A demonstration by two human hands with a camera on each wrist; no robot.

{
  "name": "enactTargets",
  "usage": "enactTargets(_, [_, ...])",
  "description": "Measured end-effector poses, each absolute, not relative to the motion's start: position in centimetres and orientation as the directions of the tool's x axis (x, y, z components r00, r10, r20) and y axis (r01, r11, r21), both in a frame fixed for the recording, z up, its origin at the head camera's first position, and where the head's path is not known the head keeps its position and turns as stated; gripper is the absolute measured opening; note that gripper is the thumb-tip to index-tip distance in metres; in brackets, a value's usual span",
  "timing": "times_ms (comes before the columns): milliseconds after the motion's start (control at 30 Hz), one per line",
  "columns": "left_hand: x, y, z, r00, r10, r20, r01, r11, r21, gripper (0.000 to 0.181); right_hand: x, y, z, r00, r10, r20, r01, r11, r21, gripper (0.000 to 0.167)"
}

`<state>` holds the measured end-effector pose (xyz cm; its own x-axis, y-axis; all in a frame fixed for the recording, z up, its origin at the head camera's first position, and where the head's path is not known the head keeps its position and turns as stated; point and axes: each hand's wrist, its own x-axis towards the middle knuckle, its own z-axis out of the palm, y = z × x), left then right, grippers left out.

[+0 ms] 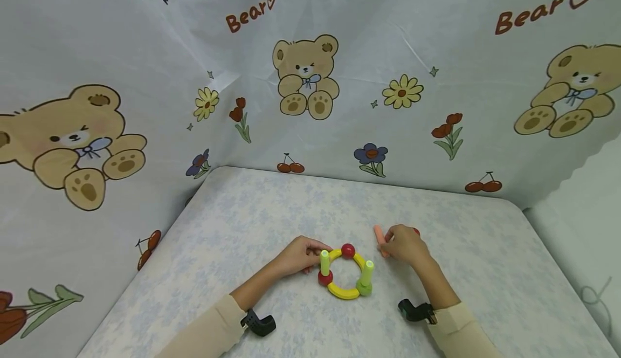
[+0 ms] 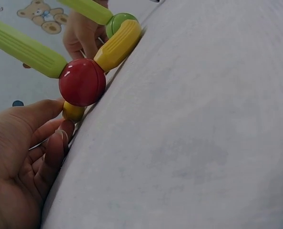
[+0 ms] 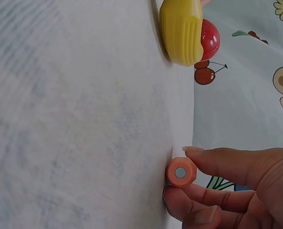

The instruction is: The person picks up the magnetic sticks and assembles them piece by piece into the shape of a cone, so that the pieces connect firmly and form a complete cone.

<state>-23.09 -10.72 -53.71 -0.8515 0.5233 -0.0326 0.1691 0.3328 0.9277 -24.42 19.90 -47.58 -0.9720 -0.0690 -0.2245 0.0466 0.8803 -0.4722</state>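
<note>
A ring of yellow curved magnetic rods (image 1: 343, 293) lies on the table, joined by a far red ball (image 1: 347, 250), a left red ball (image 1: 325, 277) and a green ball (image 1: 364, 288). Light green rods stand up from the left red ball and the green ball. My left hand (image 1: 296, 255) pinches the ring's left yellow rod (image 2: 73, 111) beside the red ball, between thumb and fingers. To the right of the ring, my right hand (image 1: 405, 243) pinches an orange rod (image 1: 380, 238) low at the tabletop. A round silver magnet shows on the rod's end (image 3: 180, 172).
Just behind the right hand a small red object (image 1: 416, 231) peeks out, mostly hidden. The table (image 1: 271, 201) has a pale floral cover. A bear-printed curtain (image 1: 368, 34) hangs along its back and left. Dark wrist cameras sit on both wrists.
</note>
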Motion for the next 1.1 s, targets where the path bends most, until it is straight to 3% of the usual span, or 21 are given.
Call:
enactTargets(233, [-23.1, -10.6, -53.9, -0.857, 0.514, -0.026, 0.177, 0.342, 0.923, 0.022, -24.3, 20.2, -47.8, -0.969, -0.112, -0.220, 0.020, 0.852, -0.523, 0.020])
enactTargets(567, [-23.2, -10.6, -53.9, -0.859, 0.511, -0.025, 0.181, 0.348, 0.920, 0.022, -24.1, 19.8, -47.0, -0.945, -0.240, -0.224, 0.000, 0.683, -0.731, 0.021])
enactTargets(800, [-23.2, -10.5, -54.0, -0.862, 0.506, -0.026, 0.176, 0.347, 0.921, 0.022, -24.0, 19.4, -46.3, -0.933, -0.339, -0.124, -0.092, 0.557, -0.825, 0.026])
enactTargets(1100, [-23.3, -10.6, -54.1, -0.862, 0.507, -0.027, 0.171, 0.340, 0.925, 0.022, -23.6, 18.8, -46.1, -0.916, -0.401, 0.005, -0.224, 0.500, -0.836, 0.024])
